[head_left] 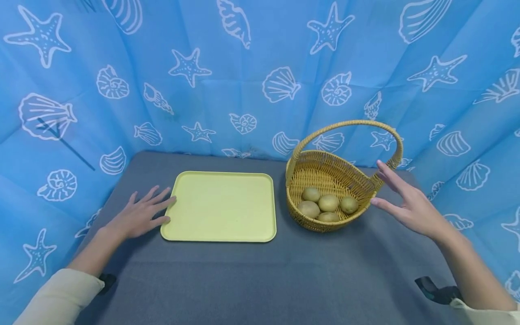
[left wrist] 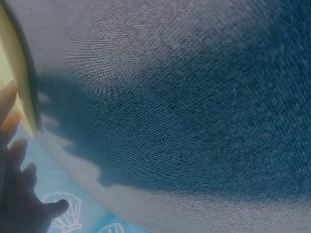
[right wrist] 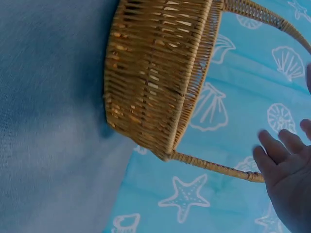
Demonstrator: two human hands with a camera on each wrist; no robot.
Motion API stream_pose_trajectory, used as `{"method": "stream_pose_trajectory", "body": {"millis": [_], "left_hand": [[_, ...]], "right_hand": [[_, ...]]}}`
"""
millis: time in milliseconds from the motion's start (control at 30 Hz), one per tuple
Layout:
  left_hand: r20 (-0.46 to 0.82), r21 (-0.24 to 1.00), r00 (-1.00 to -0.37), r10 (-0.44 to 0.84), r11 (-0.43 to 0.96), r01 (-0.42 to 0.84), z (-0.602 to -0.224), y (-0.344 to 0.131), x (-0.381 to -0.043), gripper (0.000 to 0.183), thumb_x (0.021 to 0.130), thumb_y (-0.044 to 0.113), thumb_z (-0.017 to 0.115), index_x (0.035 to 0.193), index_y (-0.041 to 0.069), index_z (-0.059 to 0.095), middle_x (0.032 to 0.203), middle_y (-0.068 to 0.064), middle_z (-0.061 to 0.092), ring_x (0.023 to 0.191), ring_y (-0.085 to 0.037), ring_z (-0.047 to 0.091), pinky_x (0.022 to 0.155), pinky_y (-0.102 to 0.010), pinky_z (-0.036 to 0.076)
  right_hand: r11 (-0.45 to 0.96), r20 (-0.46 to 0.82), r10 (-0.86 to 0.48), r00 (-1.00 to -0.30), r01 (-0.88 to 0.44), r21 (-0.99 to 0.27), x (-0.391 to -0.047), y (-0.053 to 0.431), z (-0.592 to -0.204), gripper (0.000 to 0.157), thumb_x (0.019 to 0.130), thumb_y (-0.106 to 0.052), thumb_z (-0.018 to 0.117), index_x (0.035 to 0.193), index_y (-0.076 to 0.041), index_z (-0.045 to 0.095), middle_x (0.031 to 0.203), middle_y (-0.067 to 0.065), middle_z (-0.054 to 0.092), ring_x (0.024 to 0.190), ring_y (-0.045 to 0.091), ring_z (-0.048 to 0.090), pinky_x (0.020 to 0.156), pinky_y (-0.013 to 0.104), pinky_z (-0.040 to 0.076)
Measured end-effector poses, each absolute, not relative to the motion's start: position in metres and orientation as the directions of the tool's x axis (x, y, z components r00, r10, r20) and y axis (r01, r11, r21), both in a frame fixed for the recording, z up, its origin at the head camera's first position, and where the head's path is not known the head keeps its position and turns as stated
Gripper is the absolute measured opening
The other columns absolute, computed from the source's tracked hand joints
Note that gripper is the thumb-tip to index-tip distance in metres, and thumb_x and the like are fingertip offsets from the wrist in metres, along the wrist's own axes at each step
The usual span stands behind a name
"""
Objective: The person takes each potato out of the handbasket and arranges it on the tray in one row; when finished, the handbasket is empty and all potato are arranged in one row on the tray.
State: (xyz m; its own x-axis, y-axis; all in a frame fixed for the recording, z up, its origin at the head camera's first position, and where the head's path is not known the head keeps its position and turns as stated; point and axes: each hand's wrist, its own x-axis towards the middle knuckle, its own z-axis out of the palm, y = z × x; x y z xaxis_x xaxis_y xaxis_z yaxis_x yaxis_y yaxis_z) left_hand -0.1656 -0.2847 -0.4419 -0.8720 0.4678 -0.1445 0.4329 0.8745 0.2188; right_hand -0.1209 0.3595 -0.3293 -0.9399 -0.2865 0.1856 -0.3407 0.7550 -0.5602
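Observation:
My left hand (head_left: 140,214) is spread out at the left side of a pale yellow rectangular tray (head_left: 219,207), its fingertips overlapping the rim in the head view. The tray's surface is bare. In the left wrist view the left hand's fingers (left wrist: 17,150) show at the lower left, below the tray edge (left wrist: 19,63). My right hand (head_left: 414,207), thumb and fingers apart, is beside the right rim of a woven wicker basket (head_left: 321,162) with a tall arched handle. Inside lie several brownish-green, roundish kiwi-like fruits (head_left: 328,203). The right wrist view shows the right hand (right wrist: 289,170) near the handle (right wrist: 214,166), holding nothing.
Both tray and basket stand on a table with a dark grey cloth (head_left: 243,284), the basket to the tray's right. A blue curtain (head_left: 243,90) with white shells and starfish hangs behind and along both sides. Dark straps (head_left: 438,291) show at the wrists.

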Motion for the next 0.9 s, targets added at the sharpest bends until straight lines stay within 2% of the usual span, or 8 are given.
{"method": "stream_pose_trajectory", "body": {"millis": [100, 200, 300, 400, 533, 633, 767, 900], "left_hand": [[-0.164, 0.251, -0.871, 0.463, 0.873, 0.418, -0.441, -0.286, -0.164, 0.067, 0.1, 0.049, 0.054, 0.153, 0.011, 0.041, 0.161, -0.02, 0.025, 0.147, -0.049, 0.015, 0.105, -0.078, 0.006], [-0.176, 0.269, -0.872, 0.457, 0.874, 0.404, -0.44, -0.286, -0.163, 0.067, 0.1, 0.048, 0.054, 0.153, 0.009, 0.04, 0.161, -0.02, 0.026, 0.146, -0.049, 0.016, 0.105, -0.078, 0.007], [-0.18, 0.288, -0.872, 0.456, 0.872, 0.397, -0.441, -0.286, -0.163, 0.068, 0.1, 0.048, 0.054, 0.154, 0.009, 0.039, 0.16, -0.021, 0.027, 0.146, -0.049, 0.016, 0.105, -0.078, 0.006], [-0.178, 0.327, -0.872, 0.456, 0.863, 0.385, -0.444, -0.286, -0.163, 0.069, 0.101, 0.047, 0.054, 0.154, 0.007, 0.037, 0.16, -0.021, 0.028, 0.147, -0.049, 0.015, 0.106, -0.077, 0.005], [-0.174, 0.368, -0.871, 0.459, 0.851, 0.375, -0.449, -0.287, -0.162, 0.069, 0.102, 0.047, 0.053, 0.155, 0.006, 0.034, 0.16, -0.021, 0.027, 0.147, -0.048, 0.015, 0.106, -0.077, 0.003], [-0.166, 0.382, -0.872, 0.46, 0.845, 0.373, -0.451, -0.287, -0.162, 0.069, 0.102, 0.046, 0.052, 0.156, 0.006, 0.034, 0.161, -0.021, 0.026, 0.147, -0.048, 0.015, 0.106, -0.077, 0.002], [-0.166, 0.399, -0.875, 0.456, 0.842, 0.363, -0.45, -0.287, -0.162, 0.068, 0.103, 0.044, 0.052, 0.156, 0.006, 0.033, 0.161, -0.02, 0.026, 0.147, -0.048, 0.014, 0.106, -0.077, 0.001], [-0.179, 0.4, -0.877, 0.447, 0.847, 0.35, -0.449, -0.286, -0.162, 0.069, 0.103, 0.044, 0.051, 0.157, 0.007, 0.03, 0.162, -0.019, 0.024, 0.148, -0.047, 0.014, 0.106, -0.077, 0.001]], "right_hand": [[0.7, 0.11, -0.335, -0.936, -0.325, -0.636, -0.133, 0.361, -0.329, 0.094, 0.09, -0.008, 0.075, 0.16, -0.031, 0.017, 0.159, 0.019, 0.031, 0.135, 0.013, 0.047, 0.095, 0.009, 0.04], [0.593, 0.002, -0.422, -0.907, -0.278, -0.756, -0.147, 0.363, -0.329, 0.09, 0.091, -0.004, 0.072, 0.161, -0.02, 0.017, 0.16, 0.025, 0.023, 0.126, -0.006, 0.048, 0.087, 0.017, 0.051], [0.52, -0.095, -0.503, -0.859, -0.213, -0.827, -0.161, 0.364, -0.329, 0.086, 0.092, -0.002, 0.07, 0.16, -0.006, 0.017, 0.157, 0.033, 0.022, 0.122, -0.007, 0.051, 0.087, 0.026, 0.054], [0.508, -0.172, -0.55, -0.817, -0.164, -0.846, -0.177, 0.363, -0.33, 0.083, 0.09, -0.001, 0.071, 0.156, 0.004, 0.021, 0.153, 0.035, 0.027, 0.123, 0.0, 0.053, 0.09, 0.029, 0.054], [0.558, -0.304, -0.573, -0.761, -0.09, -0.825, -0.198, 0.36, -0.332, 0.084, 0.09, -0.005, 0.072, 0.155, 0.007, 0.02, 0.153, 0.035, 0.028, 0.131, 0.035, 0.051, 0.095, 0.035, 0.052], [0.629, -0.406, -0.549, -0.731, -0.041, -0.777, -0.21, 0.361, -0.333, 0.086, 0.091, -0.013, 0.073, 0.156, 0.004, 0.02, 0.154, 0.033, 0.028, 0.136, 0.052, 0.037, 0.104, 0.049, 0.045], [0.697, -0.494, -0.514, -0.701, -0.006, -0.717, -0.221, 0.362, -0.336, 0.086, 0.092, -0.02, 0.073, 0.157, 0.0, 0.021, 0.154, 0.03, 0.032, 0.141, 0.051, 0.027, 0.11, 0.065, 0.027], [0.734, -0.544, -0.509, -0.666, -0.006, -0.68, -0.23, 0.362, -0.342, 0.086, 0.092, -0.021, 0.073, 0.156, 0.003, 0.021, 0.153, 0.03, 0.034, 0.142, 0.049, 0.028, 0.112, 0.065, 0.022]]}}
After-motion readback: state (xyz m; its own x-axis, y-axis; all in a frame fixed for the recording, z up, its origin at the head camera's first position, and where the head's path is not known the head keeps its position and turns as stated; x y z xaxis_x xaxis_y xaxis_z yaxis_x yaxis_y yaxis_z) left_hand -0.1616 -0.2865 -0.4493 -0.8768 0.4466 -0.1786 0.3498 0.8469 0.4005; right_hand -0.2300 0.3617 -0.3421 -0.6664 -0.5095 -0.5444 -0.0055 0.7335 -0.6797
